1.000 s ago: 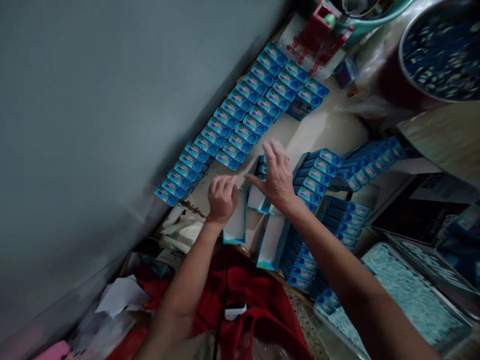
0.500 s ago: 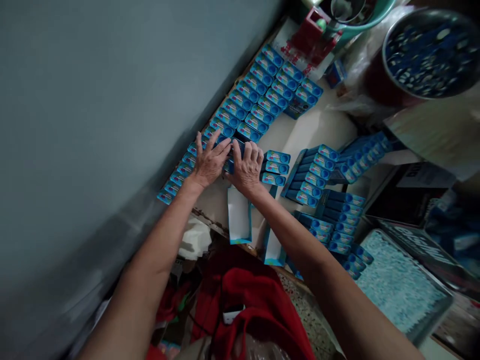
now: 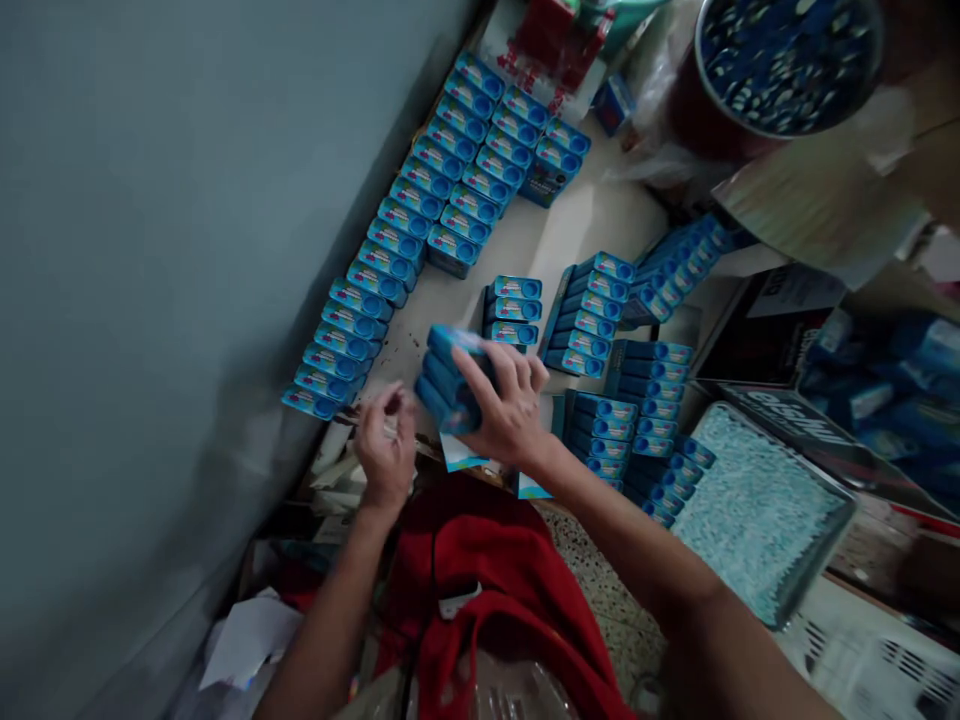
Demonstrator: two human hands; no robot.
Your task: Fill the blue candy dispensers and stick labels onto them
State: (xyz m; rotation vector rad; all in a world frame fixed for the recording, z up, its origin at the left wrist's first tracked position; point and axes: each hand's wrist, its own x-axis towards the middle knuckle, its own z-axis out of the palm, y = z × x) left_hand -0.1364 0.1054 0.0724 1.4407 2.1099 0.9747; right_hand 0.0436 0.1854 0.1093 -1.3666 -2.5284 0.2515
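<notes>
My right hand is wrapped around a bundle of blue plastic cases, held tilted above the front of the table. Motion blurs the bundle. My left hand is just left of it, apart from the cases, its fingers loosely curled with a gap between thumb and fingers. Long rows of upright blue cases with printed tops stand along the wall beyond both hands. A short row of the same cases stands behind my right hand. Under the bundle, an open blue-edged carton is mostly hidden.
Filled cartons of cases stand at the right. A metal tray of pale blue pieces lies beyond them. A large pot of dark blue and white pieces is at the back right. The grey wall borders the left side.
Both hands have come back toward my body from the rows by the wall. My right hand now carries a bundle of cases; my left hand has moved away from the row. The view has shifted.
</notes>
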